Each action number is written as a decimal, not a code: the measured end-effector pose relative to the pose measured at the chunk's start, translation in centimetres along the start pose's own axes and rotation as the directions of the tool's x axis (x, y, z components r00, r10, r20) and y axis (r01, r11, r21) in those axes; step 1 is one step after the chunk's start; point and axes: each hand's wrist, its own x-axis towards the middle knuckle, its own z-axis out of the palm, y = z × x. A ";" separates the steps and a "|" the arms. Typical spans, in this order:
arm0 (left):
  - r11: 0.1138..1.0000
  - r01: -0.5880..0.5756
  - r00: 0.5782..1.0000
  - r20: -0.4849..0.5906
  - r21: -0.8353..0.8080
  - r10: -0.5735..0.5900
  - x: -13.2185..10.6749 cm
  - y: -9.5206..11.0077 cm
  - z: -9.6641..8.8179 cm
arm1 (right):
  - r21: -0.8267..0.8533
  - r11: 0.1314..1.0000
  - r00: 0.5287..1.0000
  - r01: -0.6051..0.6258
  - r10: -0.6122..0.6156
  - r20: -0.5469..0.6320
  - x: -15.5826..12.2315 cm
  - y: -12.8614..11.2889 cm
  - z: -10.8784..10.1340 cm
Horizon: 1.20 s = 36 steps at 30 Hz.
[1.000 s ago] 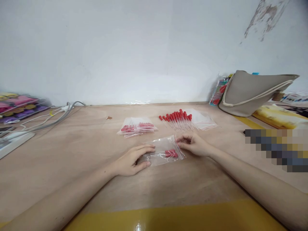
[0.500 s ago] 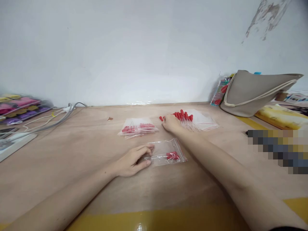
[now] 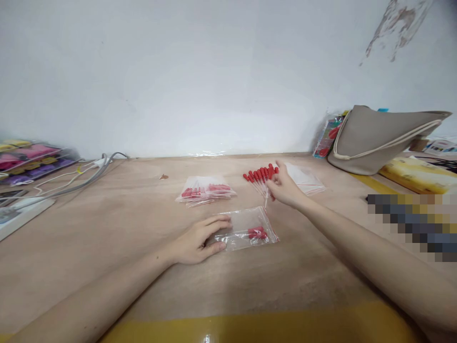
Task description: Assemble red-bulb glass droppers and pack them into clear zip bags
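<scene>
My left hand (image 3: 202,240) lies low on the table, fingers stretched and thumb apart, resting at the left end of a clear zip bag (image 3: 241,219). Inside that bag are a few red-bulbed droppers (image 3: 257,233). Farther off, my right hand (image 3: 283,188) is at the right side of a fanned row of droppers (image 3: 257,175) with red bulbs and thin clear stems. Its fingers are pinched around what looks like one dropper, a pale stem showing below them. The fingertips partly cover the row. A stack of filled zip bags (image 3: 205,189) sits left of the row.
Flat zip bags (image 3: 305,178) lie behind my right hand. At right are a grey bag (image 3: 371,138), a yellow packet (image 3: 417,174) and a blurred-out dark object (image 3: 414,226). Cables (image 3: 89,176), a power strip (image 3: 28,209) and colourful packs (image 3: 35,159) occupy the left.
My right hand has moved right, from the left end of the dropper row to its right side, uncovering the fanned droppers. My left hand stays on the bag, almost unmoved.
</scene>
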 end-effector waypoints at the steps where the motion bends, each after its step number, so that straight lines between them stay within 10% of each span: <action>1: 1.000 0.000 1.000 -0.002 0.002 0.000 0.0 0.1 0.0 | 0.121 0.992 0.999 -0.042 0.043 -0.013 -0.9 0.8 -0.7; 8: 1.000 0.012 1.000 -0.003 0.003 -0.012 0.0 0.1 0.0 | 0.523 0.836 0.962 -0.166 0.254 -0.101 -4.6 3.9 -0.1; 14: 1.000 0.021 1.000 0.004 -0.001 -0.021 0.0 0.1 0.0 | 0.632 0.742 0.970 -0.224 0.234 0.069 -5.6 3.9 1.2; 21: 1.000 0.024 1.000 0.013 0.019 -0.025 -0.1 0.1 0.1 | 0.364 0.920 0.933 -0.144 0.004 0.360 -5.8 4.6 -1.8; 36: 0.999 0.013 1.000 0.005 0.032 -0.013 0.0 0.2 0.0 | -0.007 0.996 0.906 0.085 -0.075 0.417 -5.0 3.8 -1.1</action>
